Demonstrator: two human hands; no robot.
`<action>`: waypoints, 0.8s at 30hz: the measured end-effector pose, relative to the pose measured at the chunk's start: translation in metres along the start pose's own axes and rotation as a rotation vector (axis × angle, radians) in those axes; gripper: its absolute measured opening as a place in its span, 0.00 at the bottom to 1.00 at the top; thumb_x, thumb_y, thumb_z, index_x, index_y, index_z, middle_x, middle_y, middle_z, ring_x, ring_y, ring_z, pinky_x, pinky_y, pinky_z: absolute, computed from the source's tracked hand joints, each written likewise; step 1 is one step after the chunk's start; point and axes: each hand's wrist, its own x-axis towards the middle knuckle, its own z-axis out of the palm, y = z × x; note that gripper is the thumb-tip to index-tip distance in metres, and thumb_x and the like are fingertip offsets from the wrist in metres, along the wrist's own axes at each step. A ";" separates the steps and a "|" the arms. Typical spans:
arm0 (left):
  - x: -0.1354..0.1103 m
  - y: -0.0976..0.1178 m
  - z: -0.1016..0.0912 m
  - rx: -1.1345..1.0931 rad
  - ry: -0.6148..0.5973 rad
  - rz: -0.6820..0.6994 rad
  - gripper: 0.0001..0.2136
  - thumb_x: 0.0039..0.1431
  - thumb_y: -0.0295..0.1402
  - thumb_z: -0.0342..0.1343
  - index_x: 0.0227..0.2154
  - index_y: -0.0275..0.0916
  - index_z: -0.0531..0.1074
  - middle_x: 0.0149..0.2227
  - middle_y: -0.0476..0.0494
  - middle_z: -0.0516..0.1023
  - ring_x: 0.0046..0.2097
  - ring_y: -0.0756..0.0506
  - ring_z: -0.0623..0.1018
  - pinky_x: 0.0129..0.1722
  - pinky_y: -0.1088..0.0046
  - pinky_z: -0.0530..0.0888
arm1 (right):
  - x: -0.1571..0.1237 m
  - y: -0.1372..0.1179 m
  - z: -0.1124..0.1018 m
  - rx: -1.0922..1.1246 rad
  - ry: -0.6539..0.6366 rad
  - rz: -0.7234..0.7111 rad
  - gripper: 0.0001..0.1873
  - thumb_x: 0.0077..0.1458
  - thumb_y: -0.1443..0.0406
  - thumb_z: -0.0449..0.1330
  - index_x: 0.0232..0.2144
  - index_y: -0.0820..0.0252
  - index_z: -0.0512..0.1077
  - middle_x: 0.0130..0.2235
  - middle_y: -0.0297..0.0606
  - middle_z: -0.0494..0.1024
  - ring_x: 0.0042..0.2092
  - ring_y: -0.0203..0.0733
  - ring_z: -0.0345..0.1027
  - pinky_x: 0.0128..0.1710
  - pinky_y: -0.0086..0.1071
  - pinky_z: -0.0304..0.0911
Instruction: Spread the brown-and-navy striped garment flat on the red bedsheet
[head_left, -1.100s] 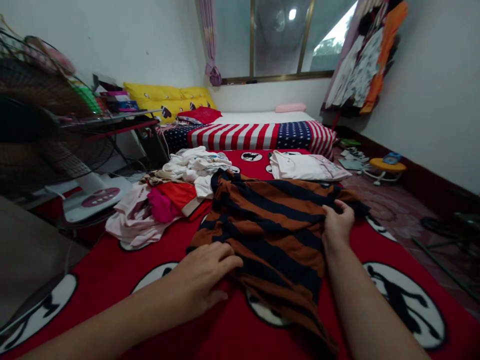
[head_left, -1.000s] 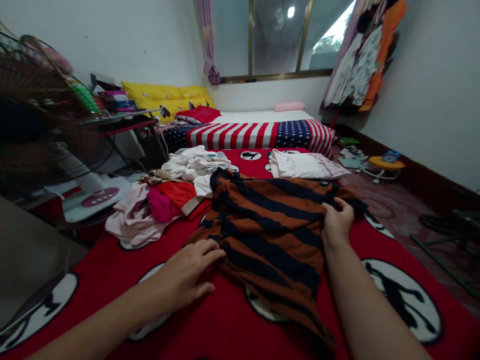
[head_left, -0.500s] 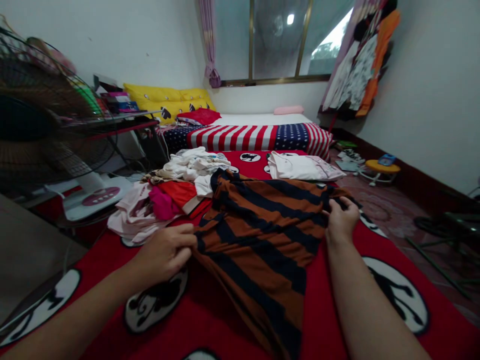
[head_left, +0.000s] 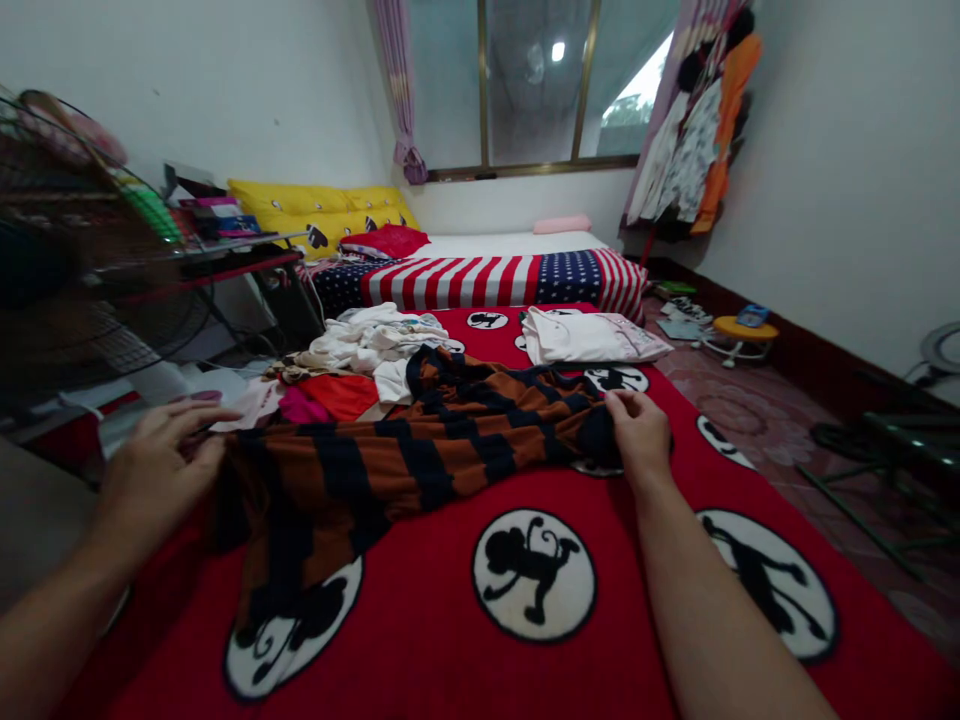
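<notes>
A brown-and-navy striped shirt [head_left: 420, 450] lies stretched sideways across a red blanket [head_left: 450, 660] printed with white circles that carry black monkey figures. The shirt's near hem hangs slack toward the camera on the left, while its far part is bunched up against a pile of loose clothes [head_left: 352, 360]. The left hand [head_left: 154, 475] pinches the shirt's left edge, its fingers curled over the cloth and raised a little off the blanket. The right hand [head_left: 637, 430] grips the opposite edge, thumb on top and fingers closed round a fold of dark fabric, low against the blanket. Between the two hands the cloth runs in a loose, creased band. The pile beyond the shirt mixes white, orange and pink pieces, just touching the shirt's far edge. To the right of the pile, well apart from the hands, a folded white garment [head_left: 585, 340] rests flat on the blanket. Behind both lies a stars-and-stripes bedcover [head_left: 495, 280], with yellow pillows [head_left: 315, 210] and a red cushion [head_left: 386, 240] at its left end. A standing fan [head_left: 67, 270] fills the left edge of the view, blurred. Hanging clothes [head_left: 697, 130] cover the wall beside the window [head_left: 525, 80], and a small yellow stool [head_left: 742, 330] stands on the floor to the right.
</notes>
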 end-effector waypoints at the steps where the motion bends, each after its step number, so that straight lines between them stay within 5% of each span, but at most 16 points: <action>1: -0.008 0.018 0.004 -0.032 -0.041 0.028 0.14 0.58 0.40 0.45 0.39 0.41 0.72 0.47 0.45 0.75 0.53 0.37 0.72 0.54 0.58 0.69 | -0.002 -0.003 -0.001 -0.097 -0.029 -0.035 0.22 0.47 0.50 0.59 0.35 0.61 0.77 0.32 0.42 0.78 0.35 0.45 0.71 0.37 0.35 0.63; 4: -0.036 0.072 0.019 -0.193 -0.346 0.200 0.14 0.59 0.44 0.50 0.39 0.44 0.75 0.42 0.48 0.78 0.44 0.43 0.77 0.47 0.69 0.73 | -0.007 -0.015 -0.009 -0.349 -0.209 -0.087 0.24 0.46 0.46 0.60 0.38 0.57 0.77 0.35 0.40 0.79 0.37 0.47 0.71 0.37 0.36 0.62; 6: -0.052 0.095 0.031 -0.142 -0.508 0.292 0.17 0.56 0.45 0.54 0.46 0.46 0.75 0.48 0.46 0.76 0.47 0.42 0.77 0.48 0.69 0.73 | -0.009 -0.020 -0.015 -0.455 -0.410 -0.138 0.28 0.41 0.47 0.65 0.42 0.54 0.77 0.39 0.40 0.78 0.40 0.48 0.71 0.37 0.35 0.63; 10: -0.069 0.109 0.052 -0.029 -0.549 0.312 0.21 0.58 0.41 0.54 0.54 0.43 0.70 0.53 0.40 0.72 0.52 0.40 0.73 0.49 0.65 0.73 | -0.015 -0.022 -0.021 -0.606 -0.680 -0.263 0.32 0.36 0.58 0.71 0.48 0.54 0.75 0.46 0.41 0.71 0.45 0.47 0.70 0.41 0.32 0.63; 15: -0.063 0.107 0.062 -0.026 -0.524 0.321 0.13 0.62 0.33 0.50 0.47 0.43 0.73 0.47 0.42 0.73 0.48 0.42 0.73 0.47 0.66 0.72 | -0.020 -0.026 -0.013 -0.732 -0.599 -0.230 0.14 0.48 0.64 0.62 0.40 0.54 0.78 0.42 0.40 0.72 0.44 0.45 0.70 0.39 0.32 0.61; 18: -0.055 0.109 0.062 -0.050 -0.543 0.351 0.11 0.62 0.29 0.47 0.40 0.42 0.75 0.42 0.43 0.74 0.45 0.43 0.73 0.45 0.67 0.71 | -0.022 -0.034 -0.014 -0.742 -0.558 -0.218 0.13 0.50 0.63 0.61 0.38 0.56 0.79 0.41 0.42 0.73 0.44 0.47 0.70 0.39 0.33 0.61; 24: -0.041 0.104 0.020 -0.384 -0.745 0.331 0.08 0.60 0.31 0.46 0.33 0.39 0.70 0.40 0.45 0.74 0.43 0.46 0.73 0.45 0.73 0.68 | -0.031 -0.074 -0.067 -0.487 -0.658 -0.320 0.09 0.47 0.63 0.60 0.32 0.57 0.77 0.37 0.38 0.76 0.38 0.42 0.71 0.38 0.31 0.63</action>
